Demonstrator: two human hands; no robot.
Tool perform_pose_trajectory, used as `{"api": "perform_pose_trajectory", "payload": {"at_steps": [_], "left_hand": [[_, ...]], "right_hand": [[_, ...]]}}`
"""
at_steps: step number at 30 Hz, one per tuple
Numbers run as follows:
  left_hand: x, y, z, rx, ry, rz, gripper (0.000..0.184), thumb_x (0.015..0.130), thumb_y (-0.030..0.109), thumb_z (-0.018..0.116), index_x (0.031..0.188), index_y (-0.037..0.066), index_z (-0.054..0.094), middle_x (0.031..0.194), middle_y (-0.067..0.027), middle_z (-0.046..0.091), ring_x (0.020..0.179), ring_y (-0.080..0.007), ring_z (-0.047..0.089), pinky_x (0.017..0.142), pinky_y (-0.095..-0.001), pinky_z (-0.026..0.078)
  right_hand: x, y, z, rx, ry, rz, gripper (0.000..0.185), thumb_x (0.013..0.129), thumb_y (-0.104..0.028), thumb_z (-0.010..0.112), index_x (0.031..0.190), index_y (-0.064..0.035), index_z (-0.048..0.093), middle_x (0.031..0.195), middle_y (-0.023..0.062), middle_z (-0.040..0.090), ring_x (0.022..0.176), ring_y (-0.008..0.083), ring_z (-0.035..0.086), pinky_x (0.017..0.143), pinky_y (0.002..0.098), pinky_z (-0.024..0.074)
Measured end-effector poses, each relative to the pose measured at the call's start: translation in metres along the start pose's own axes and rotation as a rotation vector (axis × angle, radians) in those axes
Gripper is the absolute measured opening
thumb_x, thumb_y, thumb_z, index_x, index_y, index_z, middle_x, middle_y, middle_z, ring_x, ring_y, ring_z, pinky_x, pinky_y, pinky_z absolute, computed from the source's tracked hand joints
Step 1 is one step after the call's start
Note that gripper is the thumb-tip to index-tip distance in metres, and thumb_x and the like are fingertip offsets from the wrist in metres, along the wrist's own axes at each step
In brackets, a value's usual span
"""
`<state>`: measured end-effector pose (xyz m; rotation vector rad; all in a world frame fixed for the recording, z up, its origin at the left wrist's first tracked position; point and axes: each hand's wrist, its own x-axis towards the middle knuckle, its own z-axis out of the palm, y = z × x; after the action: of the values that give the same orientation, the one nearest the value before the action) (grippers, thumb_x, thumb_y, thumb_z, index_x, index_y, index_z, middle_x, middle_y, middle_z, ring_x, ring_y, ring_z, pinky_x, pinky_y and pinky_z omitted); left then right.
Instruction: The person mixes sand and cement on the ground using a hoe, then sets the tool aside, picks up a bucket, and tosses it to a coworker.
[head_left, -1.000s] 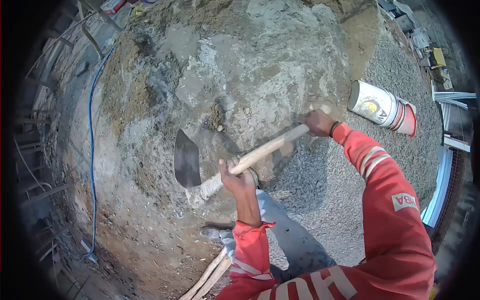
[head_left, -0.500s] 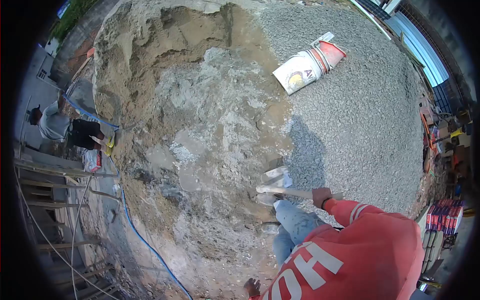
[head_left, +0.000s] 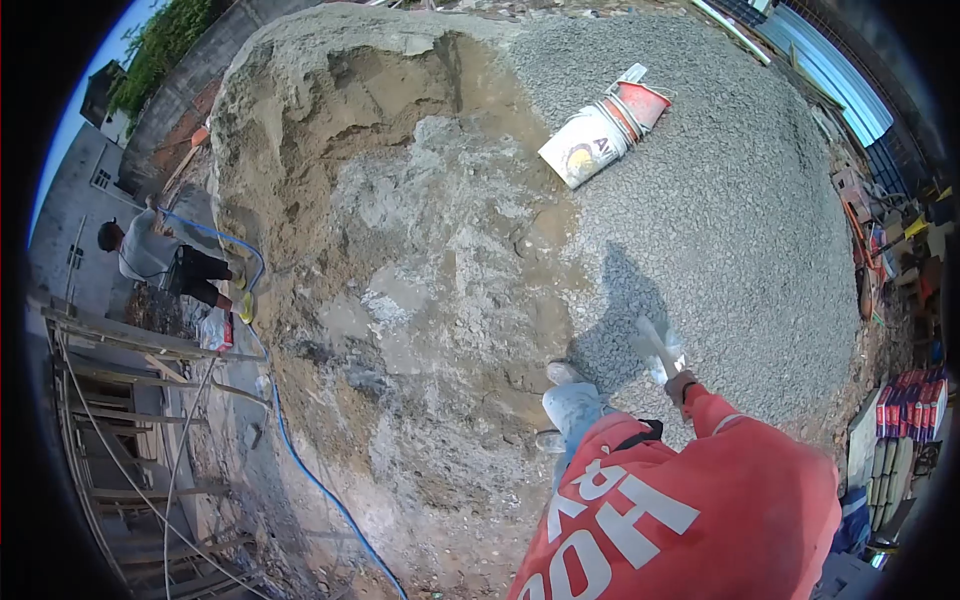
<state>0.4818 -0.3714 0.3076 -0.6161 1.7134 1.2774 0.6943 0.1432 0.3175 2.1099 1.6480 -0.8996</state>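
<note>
My right hand is wrapped round the pale wooden handle of a hoe, over the grey gravel. A bright metal part, blurred, shows beside the handle; the exact shape of its blade is hard to make out. The red sleeve reaches to that wrist. My left hand is out of view, below the red sweatshirt. My shoes and pale blue trouser leg stand at the border between the gravel and the grey-streaked sand and cement heap.
Nested buckets, white and red, lie tipped on the gravel. A blue hose runs along the heap's left side. Another person stands at far left, near wooden rungs or planks. Stacked red packages are at the right.
My right hand and the hoe have swung rightward, from beside my shoes to over the gravel. My left hand has left the view. The view has shifted slightly.
</note>
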Motion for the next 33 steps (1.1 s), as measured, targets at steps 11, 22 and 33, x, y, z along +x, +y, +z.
{"api": "perform_pose_trajectory", "payload": {"at_steps": [11,22,33], "left_hand": [[-0.021,0.012,0.013,-0.018,0.145,-0.057,0.038,0.087,0.024,0.060,0.118,0.004,0.051,0.115,-0.0222,0.058,0.095,-0.0347,0.063,0.070,-0.0389,0.054],[-0.031,0.092,0.118,-0.154,0.186,0.310,0.044,0.089,0.026,0.059,0.123,0.002,0.047,0.105,-0.0178,0.065,0.083,-0.0292,0.068,0.065,-0.0345,0.055],[-0.068,-0.110,0.182,-0.488,0.669,-0.055,0.030,0.078,0.018,0.064,0.101,-0.001,0.067,0.080,-0.0114,0.070,0.073,-0.0226,0.068,0.064,-0.0331,0.055]], "right_hand": [[0.072,-0.101,0.021,0.362,-0.454,0.134,0.011,0.078,-0.009,0.059,0.070,-0.0014,0.061,0.053,0.0101,0.053,0.043,0.0224,0.050,0.038,0.0394,0.0368],[0.291,-0.236,0.108,-0.246,-0.060,-1.647,0.010,0.079,-0.016,0.061,0.076,-0.0068,0.063,0.060,0.0092,0.058,0.049,0.0260,0.057,0.042,0.0406,0.0449],[0.291,-0.317,0.196,-0.654,-0.098,-1.187,0.022,0.074,-0.021,0.064,0.085,-0.0016,0.070,0.085,0.0143,0.069,0.081,0.0298,0.068,0.070,0.0411,0.0535]]}}
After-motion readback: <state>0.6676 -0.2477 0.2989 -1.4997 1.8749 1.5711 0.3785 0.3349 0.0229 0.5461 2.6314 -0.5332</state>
